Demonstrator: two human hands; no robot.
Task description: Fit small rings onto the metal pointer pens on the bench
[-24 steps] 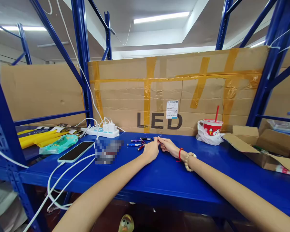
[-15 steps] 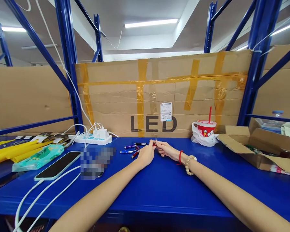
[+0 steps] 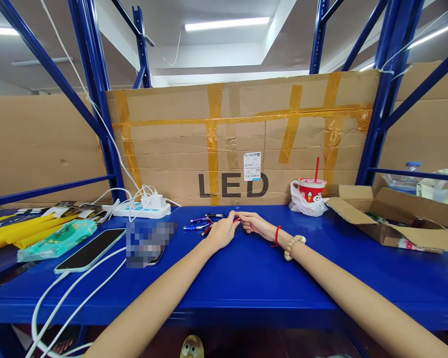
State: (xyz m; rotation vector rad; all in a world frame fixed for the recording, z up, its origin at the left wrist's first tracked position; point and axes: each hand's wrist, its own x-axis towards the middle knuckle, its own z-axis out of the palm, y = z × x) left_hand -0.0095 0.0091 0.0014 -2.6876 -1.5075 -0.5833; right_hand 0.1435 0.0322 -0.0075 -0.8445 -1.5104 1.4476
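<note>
Fingers of both hands are closing on a slim red pen (image 3: 238, 220), well to the left of the cup (image 3: 312, 193): the left hand (image 3: 223, 231) seems to be gripping the end away from the cup, and the right hand (image 3: 259, 225) is pinching the end towards it, though the fingers are hiding most of the pen. Farther left of the cup, just beyond the left hand, loose pens (image 3: 194, 227) in blue, purple, black and red are lying together on the worktop (image 3: 269, 283). Judging from this, the work is sitting partway: one pen is being handled, and the loose ones are perhaps awaiting their turn, unless they are already finished, which this view is not settling. Just right of the cup, an open box (image 3: 353, 218) is holding things too dim to make out, so whether any pens are lying there is unclear.
</note>
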